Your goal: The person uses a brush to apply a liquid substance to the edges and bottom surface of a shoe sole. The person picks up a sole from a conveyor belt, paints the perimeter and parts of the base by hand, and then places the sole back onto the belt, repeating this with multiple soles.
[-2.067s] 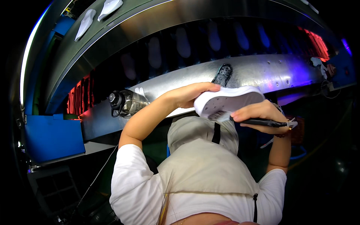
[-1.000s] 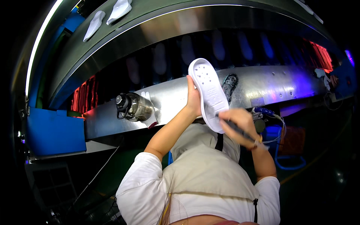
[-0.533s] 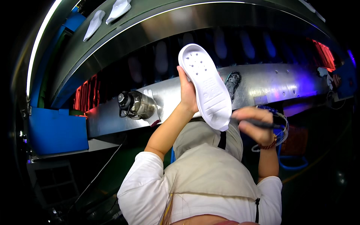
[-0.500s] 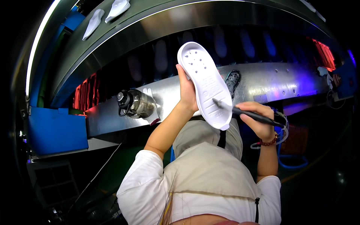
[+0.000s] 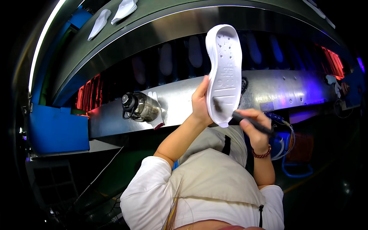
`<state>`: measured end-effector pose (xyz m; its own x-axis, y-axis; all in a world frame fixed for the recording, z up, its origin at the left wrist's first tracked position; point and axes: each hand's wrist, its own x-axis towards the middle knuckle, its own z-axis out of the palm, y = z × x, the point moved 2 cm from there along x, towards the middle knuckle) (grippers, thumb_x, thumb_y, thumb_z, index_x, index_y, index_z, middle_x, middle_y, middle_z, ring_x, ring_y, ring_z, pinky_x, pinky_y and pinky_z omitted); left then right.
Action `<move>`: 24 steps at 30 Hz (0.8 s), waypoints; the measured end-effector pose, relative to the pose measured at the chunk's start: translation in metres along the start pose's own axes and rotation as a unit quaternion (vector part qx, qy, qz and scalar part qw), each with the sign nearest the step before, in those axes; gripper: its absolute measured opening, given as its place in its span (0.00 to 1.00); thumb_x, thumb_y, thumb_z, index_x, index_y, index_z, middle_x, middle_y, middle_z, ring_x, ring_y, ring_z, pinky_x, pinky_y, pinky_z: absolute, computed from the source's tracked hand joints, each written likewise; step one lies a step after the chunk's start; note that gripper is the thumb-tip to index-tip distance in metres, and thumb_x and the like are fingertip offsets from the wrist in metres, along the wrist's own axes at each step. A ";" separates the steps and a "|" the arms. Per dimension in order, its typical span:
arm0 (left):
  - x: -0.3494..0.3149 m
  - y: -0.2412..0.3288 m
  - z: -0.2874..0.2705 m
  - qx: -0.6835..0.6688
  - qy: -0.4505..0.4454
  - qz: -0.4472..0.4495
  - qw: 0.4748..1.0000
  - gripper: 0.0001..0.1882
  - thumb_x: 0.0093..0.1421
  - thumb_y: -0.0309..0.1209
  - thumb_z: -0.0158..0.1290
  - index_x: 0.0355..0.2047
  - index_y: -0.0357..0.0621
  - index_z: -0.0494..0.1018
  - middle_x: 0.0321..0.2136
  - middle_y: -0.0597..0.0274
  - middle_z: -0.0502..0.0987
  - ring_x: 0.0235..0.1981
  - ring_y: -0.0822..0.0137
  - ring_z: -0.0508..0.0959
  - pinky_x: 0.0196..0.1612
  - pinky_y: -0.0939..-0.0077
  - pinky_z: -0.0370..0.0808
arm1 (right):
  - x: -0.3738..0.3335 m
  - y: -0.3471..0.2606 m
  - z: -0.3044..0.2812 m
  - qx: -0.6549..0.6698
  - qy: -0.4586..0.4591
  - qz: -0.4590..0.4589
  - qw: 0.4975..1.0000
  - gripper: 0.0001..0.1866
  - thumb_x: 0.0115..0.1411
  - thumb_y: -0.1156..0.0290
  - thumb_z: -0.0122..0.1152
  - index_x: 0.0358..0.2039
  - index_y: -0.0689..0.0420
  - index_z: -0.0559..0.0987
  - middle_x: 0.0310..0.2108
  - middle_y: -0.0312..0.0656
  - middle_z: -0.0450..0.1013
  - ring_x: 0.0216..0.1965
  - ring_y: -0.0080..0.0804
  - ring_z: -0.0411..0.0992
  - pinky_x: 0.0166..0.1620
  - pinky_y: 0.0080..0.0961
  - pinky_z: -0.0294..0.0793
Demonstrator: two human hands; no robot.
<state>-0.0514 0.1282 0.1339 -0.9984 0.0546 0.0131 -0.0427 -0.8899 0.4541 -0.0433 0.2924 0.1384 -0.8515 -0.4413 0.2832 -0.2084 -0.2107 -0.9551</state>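
Observation:
My left hand [image 5: 200, 100] holds a white shoe sole [image 5: 225, 73] upright by its left edge, tread side facing me. My right hand [image 5: 252, 126] grips a black brush [image 5: 245, 120] whose tip touches the lower part of the sole near the heel. Both hands are raised in front of a shiny metal conveyor edge [image 5: 295, 88]. My white sleeves and beige vest fill the lower part of the view.
A clear bottle with a black lid [image 5: 138, 107] lies on the metal ledge to the left. Two white soles [image 5: 113, 15] ride on the dark belt at top left. A blue bin [image 5: 57, 130] stands at left. Blue cable loops [image 5: 293, 168] hang at right.
The sole was lifted from lying low and flat to upright and higher. My right hand brought the brush up so its tip rests on the sole's lower end.

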 end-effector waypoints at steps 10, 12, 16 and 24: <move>0.011 0.019 -0.002 -0.088 -0.062 -0.041 0.993 0.24 0.61 0.42 0.34 0.50 0.38 0.62 0.43 0.53 0.71 0.43 0.60 0.73 0.47 0.66 0.69 | 0.029 -0.028 -0.013 -0.099 -0.189 -0.088 0.973 0.11 0.43 0.83 0.60 0.31 0.63 0.76 0.33 0.47 0.74 0.36 0.34 0.74 0.40 0.23 0.72; 0.017 0.026 -0.004 -0.057 -0.067 -0.031 0.996 0.23 0.61 0.42 0.34 0.49 0.38 0.63 0.43 0.52 0.71 0.43 0.59 0.73 0.47 0.65 0.70 | 0.030 -0.028 -0.010 -0.126 -0.184 -0.080 0.971 0.11 0.43 0.82 0.60 0.31 0.63 0.77 0.32 0.46 0.74 0.35 0.34 0.74 0.40 0.24 0.72; 0.019 0.032 -0.001 -0.065 -0.040 -0.094 0.993 0.22 0.60 0.41 0.36 0.46 0.36 0.66 0.40 0.49 0.73 0.40 0.59 0.75 0.45 0.65 0.72 | 0.023 -0.040 0.003 -0.176 -0.302 -0.179 0.920 0.12 0.41 0.78 0.64 0.30 0.60 0.77 0.32 0.43 0.75 0.34 0.34 0.74 0.37 0.25 0.72; 0.017 0.026 0.002 0.177 -0.030 -0.344 0.922 0.25 0.57 0.38 0.45 0.51 0.35 0.62 0.46 0.49 0.68 0.42 0.65 0.73 0.43 0.78 0.71 | 0.033 -0.042 -0.012 -0.263 -0.375 -0.159 0.875 0.13 0.41 0.80 0.62 0.31 0.58 0.77 0.34 0.43 0.75 0.32 0.33 0.75 0.31 0.21 0.72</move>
<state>-0.0694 0.1073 0.1475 -0.7346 0.5856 -0.3427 -0.6406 -0.4321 0.6347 -0.0684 0.2973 0.1870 -0.1959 -0.9228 0.3318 -0.7376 -0.0843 -0.6699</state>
